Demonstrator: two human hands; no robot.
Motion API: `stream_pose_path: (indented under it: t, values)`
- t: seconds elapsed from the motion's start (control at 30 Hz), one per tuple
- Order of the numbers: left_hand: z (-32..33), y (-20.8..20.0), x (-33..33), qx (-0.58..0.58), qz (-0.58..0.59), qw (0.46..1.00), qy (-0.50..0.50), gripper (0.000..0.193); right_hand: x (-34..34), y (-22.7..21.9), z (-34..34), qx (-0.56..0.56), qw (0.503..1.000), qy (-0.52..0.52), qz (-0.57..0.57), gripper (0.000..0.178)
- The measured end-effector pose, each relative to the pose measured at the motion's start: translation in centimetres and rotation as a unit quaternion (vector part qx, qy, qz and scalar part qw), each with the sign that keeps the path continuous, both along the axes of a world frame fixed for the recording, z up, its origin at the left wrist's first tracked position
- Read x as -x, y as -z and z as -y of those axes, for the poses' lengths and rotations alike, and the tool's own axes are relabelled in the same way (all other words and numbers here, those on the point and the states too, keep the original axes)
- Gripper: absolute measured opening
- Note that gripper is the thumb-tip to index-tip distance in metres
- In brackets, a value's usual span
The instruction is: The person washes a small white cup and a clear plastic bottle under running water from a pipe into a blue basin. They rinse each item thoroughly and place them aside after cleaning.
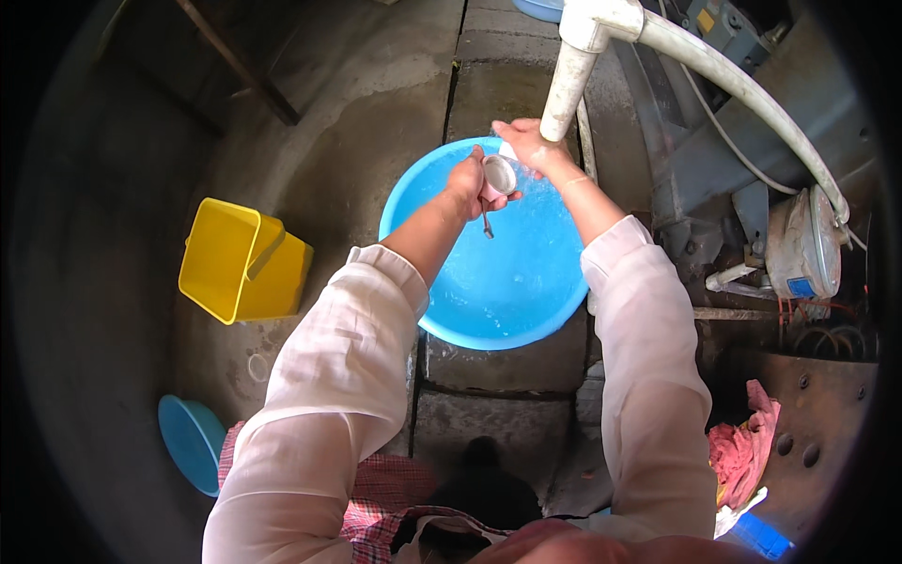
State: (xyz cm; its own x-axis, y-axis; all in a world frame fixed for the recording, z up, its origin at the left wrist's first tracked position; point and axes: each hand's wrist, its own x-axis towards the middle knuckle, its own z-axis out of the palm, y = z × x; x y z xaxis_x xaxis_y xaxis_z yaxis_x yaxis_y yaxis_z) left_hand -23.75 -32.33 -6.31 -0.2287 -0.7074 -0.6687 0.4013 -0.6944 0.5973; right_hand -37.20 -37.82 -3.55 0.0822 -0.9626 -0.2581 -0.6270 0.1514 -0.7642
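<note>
Left hand (467, 183) grip clamped on small pink cup (498, 176), mouth facing up toward camera, over blue basin (442, 310). Right hand (526, 141) fingers together, touching cup rim.

Over a round blue plastic basin (498, 282) holding water, the left hand (467, 183) grips a small pink cup with a white inside (498, 175), tilted on its side, water trickling from it. The right hand (528, 143) sits just beside the cup, under a white plastic pipe (570, 85). A yellow square plastic bucket (242, 263) lies tipped on the wet concrete floor (376, 103), well apart.
</note>
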Motion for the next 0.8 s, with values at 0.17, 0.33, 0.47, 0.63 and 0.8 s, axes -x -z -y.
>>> stream_pose_path:
  t: [0.17,0.33,0.47,0.63,0.8]
  values:
    - [0.7,-1.1,2.9,0.080,0.105,0.989,0.072,0.040,4.4,4.4,3.3,0.109,0.993,0.004,0.034,0.022]
    - [1.3,0.3,4.0,0.254,0.280,0.920,0.100,0.023,5.1,-0.4,-2.1,-0.095,0.980,0.058,0.167,0.030]
    - [2.6,3.1,6.2,0.571,0.426,0.690,0.128,0.016,9.1,-0.2,-5.0,-0.146,0.938,0.088,0.302,0.030]
    - [2.7,-0.8,7.5,0.658,0.529,0.461,0.273,0.019,11.3,-0.2,-6.9,-0.122,0.946,0.126,0.272,0.030]
    - [3.6,-3.6,6.6,0.346,0.612,0.674,0.228,0.034,7.0,2.3,-3.9,-0.075,0.933,0.091,0.341,0.032]
